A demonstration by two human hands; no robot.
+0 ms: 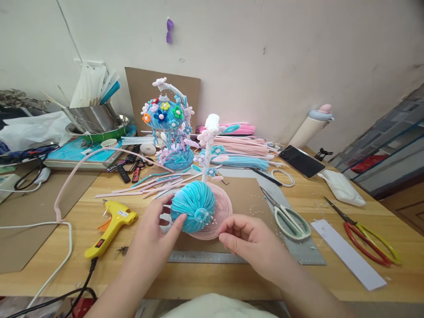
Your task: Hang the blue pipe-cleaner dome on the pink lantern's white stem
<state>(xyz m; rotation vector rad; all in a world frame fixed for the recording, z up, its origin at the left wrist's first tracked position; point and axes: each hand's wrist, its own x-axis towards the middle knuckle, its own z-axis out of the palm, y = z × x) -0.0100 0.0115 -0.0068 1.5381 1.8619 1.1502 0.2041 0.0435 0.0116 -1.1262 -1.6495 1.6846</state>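
My left hand (162,221) grips the side of a blue dome (193,205) of pipe cleaners, with a small coil at its centre and tiny white beads on it. Beside it, my right hand (243,234) has thumb and fingers pinched together; whatever they hold, if anything, is too small to name. Under and behind the dome lies a round pink coiled base (222,198). From its back rises a white wrapped stem (208,152) with flowers and leaves. Farther back stands a blue jellyfish-like lamp shape (165,115) covered in coloured flowers.
A yellow glue gun (114,223) lies at the left. Scissors (291,221), red-and-yellow scissors (367,243) and a phone (302,161) are at the right. Pipe cleaner bundles (241,148) lie behind. Loose beads (256,205) dot the cardboard; a ruler (205,257) lies in front.
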